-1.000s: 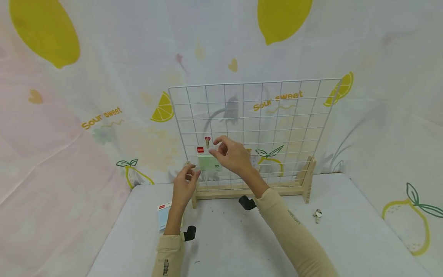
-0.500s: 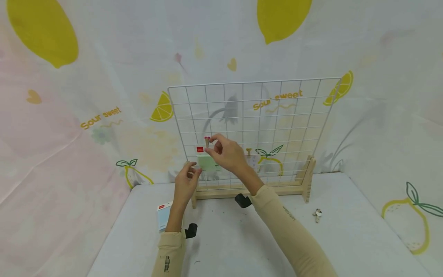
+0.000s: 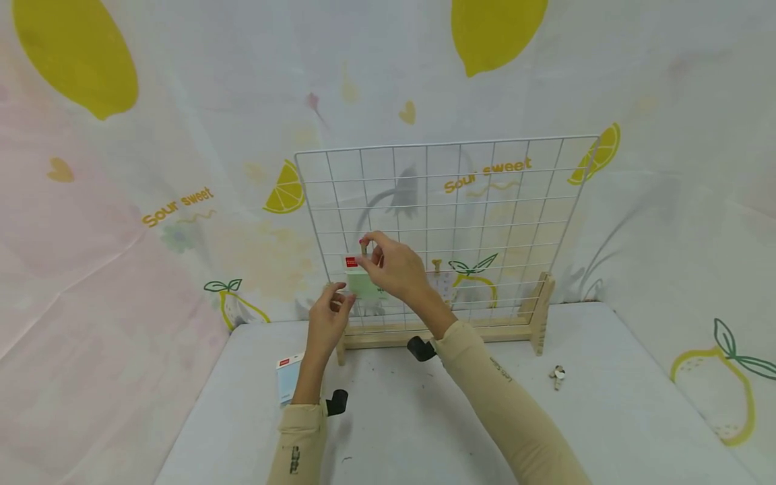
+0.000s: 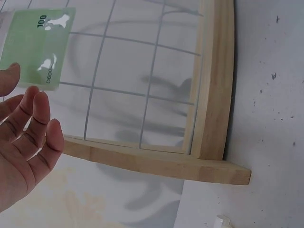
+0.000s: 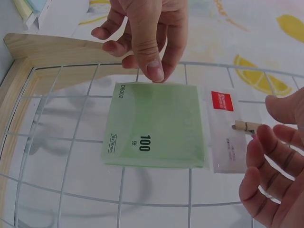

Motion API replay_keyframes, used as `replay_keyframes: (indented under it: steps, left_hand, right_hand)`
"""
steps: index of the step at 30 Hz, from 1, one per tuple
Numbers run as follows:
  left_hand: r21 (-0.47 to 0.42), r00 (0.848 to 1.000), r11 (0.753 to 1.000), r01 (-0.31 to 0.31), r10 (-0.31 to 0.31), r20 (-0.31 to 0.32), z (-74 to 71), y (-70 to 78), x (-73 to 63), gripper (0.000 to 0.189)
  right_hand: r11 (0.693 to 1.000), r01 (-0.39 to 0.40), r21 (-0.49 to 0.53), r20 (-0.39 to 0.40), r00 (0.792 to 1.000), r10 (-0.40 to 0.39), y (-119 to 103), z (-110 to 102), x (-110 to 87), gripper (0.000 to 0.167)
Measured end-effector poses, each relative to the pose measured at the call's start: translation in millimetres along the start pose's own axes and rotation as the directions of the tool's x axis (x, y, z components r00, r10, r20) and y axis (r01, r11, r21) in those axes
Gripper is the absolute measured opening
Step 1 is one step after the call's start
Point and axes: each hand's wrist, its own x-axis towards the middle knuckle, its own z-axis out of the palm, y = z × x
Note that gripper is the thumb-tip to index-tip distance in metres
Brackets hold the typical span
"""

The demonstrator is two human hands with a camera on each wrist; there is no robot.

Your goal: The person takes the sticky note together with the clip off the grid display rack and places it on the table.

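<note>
A clear-wrapped pack of green sticky notes (image 3: pixel 362 285) hangs low on the left of a white wire grid (image 5: pixel 126 190). At its header a small wooden clothespin (image 5: pixel 246 126) with a pink-red ornament is attached. My left hand (image 3: pixel 327 322) pinches the pack's lower left edge between thumb and index finger; in the left wrist view that thumb (image 4: pixel 9 80) overlaps the green pack. Around the clothespin, my right hand (image 3: pixel 397 269) has thumb and index finger apart, with the index tip close to its end; whether it touches is unclear.
Wooden feet (image 3: pixel 539 315) support the grid on the white table. Behind my right hand hangs another clothespin (image 3: pixel 436 265) with a pale patterned pack (image 3: pixel 445 285). A blue pack (image 3: pixel 288 378) lies at the left, and small clothespins (image 3: pixel 557 376) lie at the right.
My right hand has moved left and slightly up, until its thumb and index finger are around the clothespin. My left hand has stayed nearly still at the pack's edge.
</note>
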Motion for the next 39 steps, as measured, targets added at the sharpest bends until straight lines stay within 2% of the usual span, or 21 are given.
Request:
replay_keyframes:
  steps: [5,15,24,31,39]
  left_hand:
    - [0.011,1.0,1.0,0.002,-0.002,0.004,0.3,0.6,1.9,0.033]
    - [0.013,1.0,1.0,0.006,-0.006,0.015,0.4,0.1,4.0,0.035]
    - [0.012,1.0,1.0,-0.009,0.009,0.009,1.7,0.2,3.8,0.035]
    - [0.016,1.0,1.0,-0.02,0.02,0.007,2.0,1.6,3.4,0.035]
    - [0.03,1.0,1.0,-0.003,0.003,0.021,1.6,3.3,4.3,0.037]
  right_hand:
    - [0.996,-0.025,-0.081,0.043,0.999,0.029,-1,1,3.2,0.034]
    - [0.983,-0.03,-0.179,0.067,0.997,0.042,-6,1,5.3,0.042]
    - [0.972,-0.055,-0.23,0.13,0.988,0.087,-11,1,7.5,0.046]
    - [0.955,-0.061,-0.291,0.151,0.983,0.108,-12,3,9.1,0.047]
    - [0.943,-0.051,-0.328,0.163,0.981,0.11,-18,0,11.1,0.045]
